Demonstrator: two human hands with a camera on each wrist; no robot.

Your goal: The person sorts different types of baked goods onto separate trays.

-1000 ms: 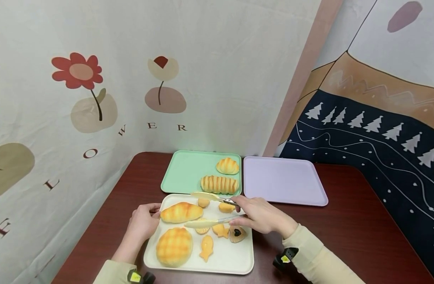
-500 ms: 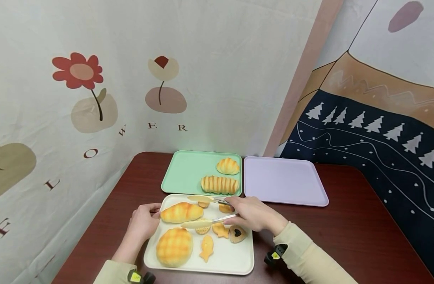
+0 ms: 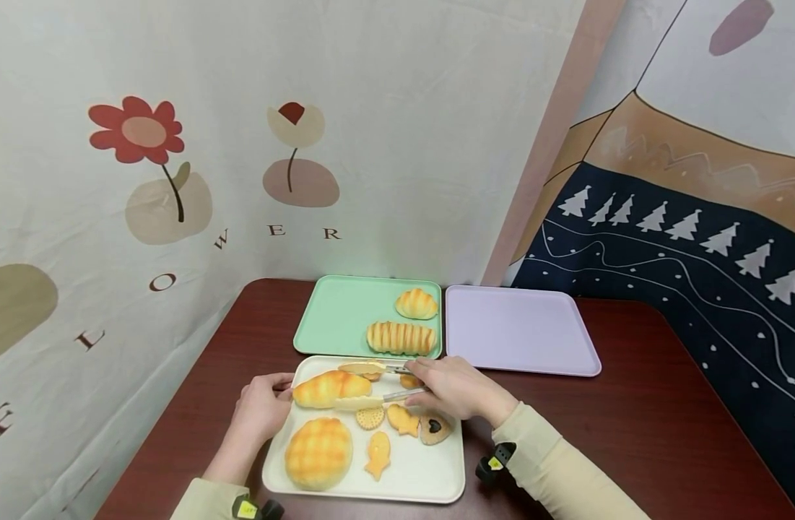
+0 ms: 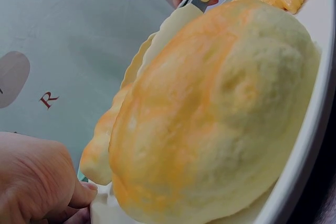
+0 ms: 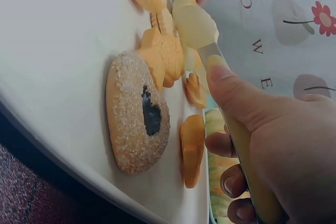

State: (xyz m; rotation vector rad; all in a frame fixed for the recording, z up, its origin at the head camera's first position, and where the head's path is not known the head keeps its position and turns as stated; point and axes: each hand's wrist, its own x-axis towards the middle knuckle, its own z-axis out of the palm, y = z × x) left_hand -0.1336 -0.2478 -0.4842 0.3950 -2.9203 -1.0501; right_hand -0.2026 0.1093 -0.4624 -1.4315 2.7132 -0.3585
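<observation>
My left hand [image 3: 261,412] pinches the left rim of the white tray [image 3: 429,473]. My right hand [image 3: 462,388] holds a pair of food tongs [image 3: 360,403] with pale yellow tips, spread apart over the tray. One tip overlaps the near side of the long golden bread roll [image 3: 322,388]; the other reaches beyond its far end. Nearer the front lies a round bun [image 3: 319,453] with a grid pattern. A round cookie [image 3: 370,418], fish-shaped cookies [image 3: 378,455] and a sugared cookie with a dark heart [image 5: 131,119] sit to the right. The tongs partly hide two small cookies behind.
Behind the white tray is a green tray [image 3: 339,310] with a croissant-like roll [image 3: 416,304] and a ridged loaf [image 3: 401,337]. A lilac tray [image 3: 520,328] stands beside it. All rest on a dark red table [image 3: 631,419] against a printed cloth backdrop.
My right hand has moved left with the tongs, and their tips have come over the long bread roll. My left hand stays at the tray's rim.
</observation>
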